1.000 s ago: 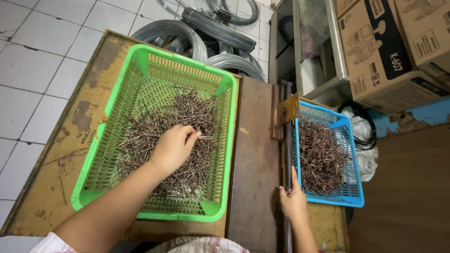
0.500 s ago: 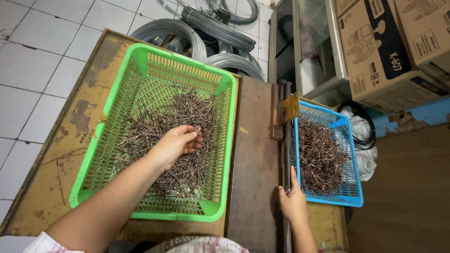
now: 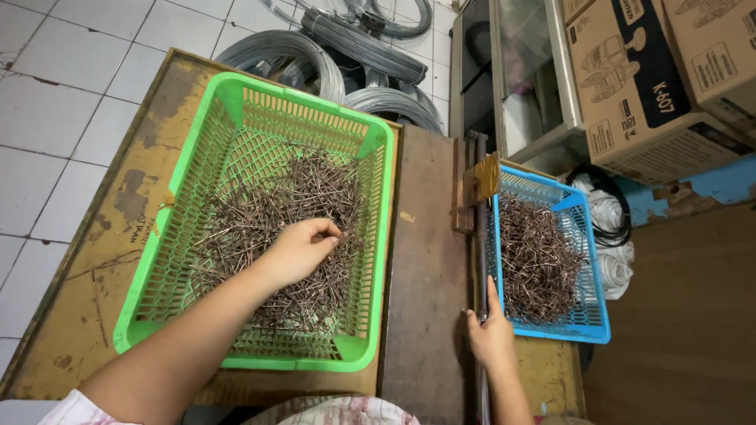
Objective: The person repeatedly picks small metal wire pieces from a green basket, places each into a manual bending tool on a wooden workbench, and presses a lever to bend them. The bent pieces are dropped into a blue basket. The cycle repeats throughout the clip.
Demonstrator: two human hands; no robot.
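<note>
L hand (image 3: 299,250) sits in the green basket (image 3: 236,102), fingers curled and pinched down into the pile of bent wire pieces (image 3: 276,212); looks like it grips a few, but which ones can't be made out. The pieces are thin, brownish, tangled, so they point every which way w/ no shared long axis. Pile covers the middle and near part of the basket floor. Basket's long side runs away from the person, on a worn wooden table (image 3: 102,228).

R hand (image 3: 492,338) is closed around a thin metal rod (image 3: 480,236) that runs straight away from the person, along the left edge of the blue basket (image 3: 587,236). That one holds a second heap of wire pieces (image 3: 539,260), also jumbled.

Behind the table: coils of grey wire (image 3: 331,63) on the tiled floor; cardboard boxes (image 3: 654,79) at upper right.
</note>
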